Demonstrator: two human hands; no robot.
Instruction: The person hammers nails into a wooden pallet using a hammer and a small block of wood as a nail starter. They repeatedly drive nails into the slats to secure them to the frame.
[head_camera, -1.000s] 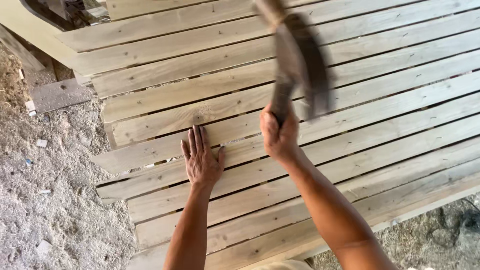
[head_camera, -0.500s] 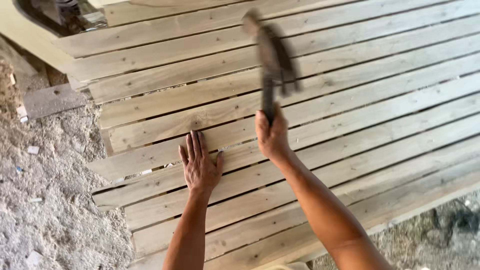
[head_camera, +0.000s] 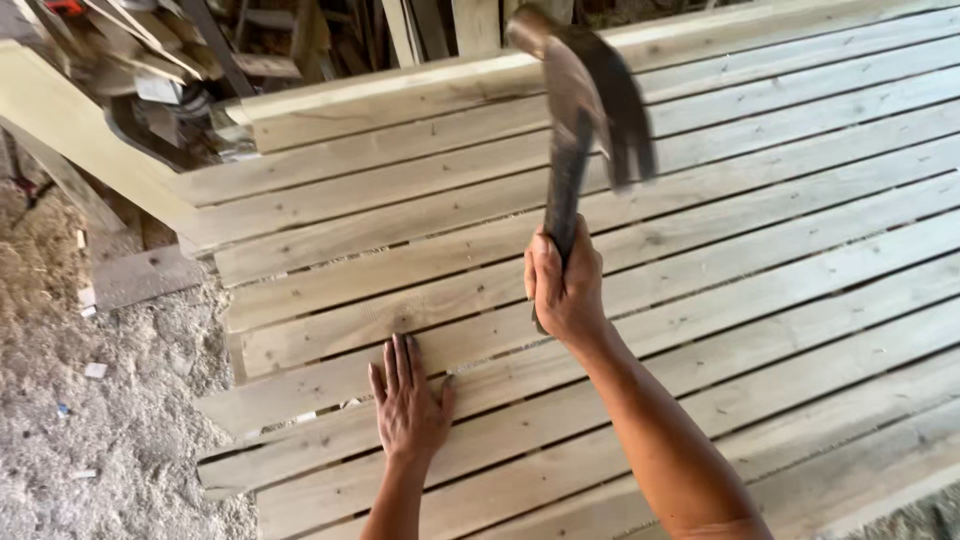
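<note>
My right hand grips the dark handle of a claw hammer, raised above a slatted panel of pale wooden planks. The hammer's head is blurred, up near the top of the view. My left hand lies flat, fingers together, on a plank near the panel's left end. Whether a nail stands by its fingertips I cannot tell.
A floor of sawdust and wood chips lies to the left, with a short loose board on it. A pile of scrap timber and tools sits at the upper left behind a slanted beam.
The hammer swung down towards the planks and is now raised again. My left hand has stayed flat on the same plank. The view has tilted to show more of the scrap pile.
</note>
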